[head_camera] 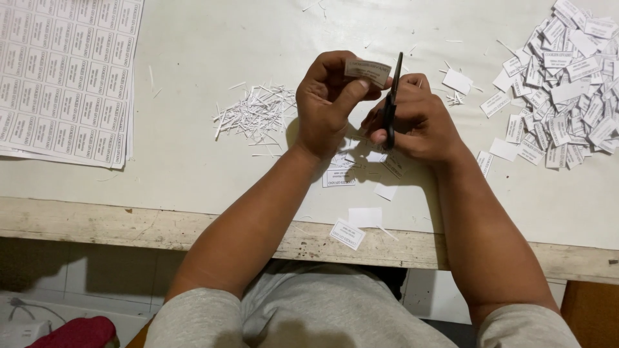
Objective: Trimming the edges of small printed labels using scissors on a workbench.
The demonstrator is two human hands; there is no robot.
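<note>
While left hand [329,103] pinches a paper label [367,69], right hand [419,119] grips scissors [392,96]

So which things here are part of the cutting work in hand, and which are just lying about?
In the work:
- left hand pinching a small label
- right hand holding black scissors
- printed label sheets
- pile of cut labels
- heap of paper trimmings

Lying about:
- red cloth on the floor
- white cable beside it

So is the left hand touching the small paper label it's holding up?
Touching. The head view shows the left hand pinching the paper label between thumb and fingers.
</note>
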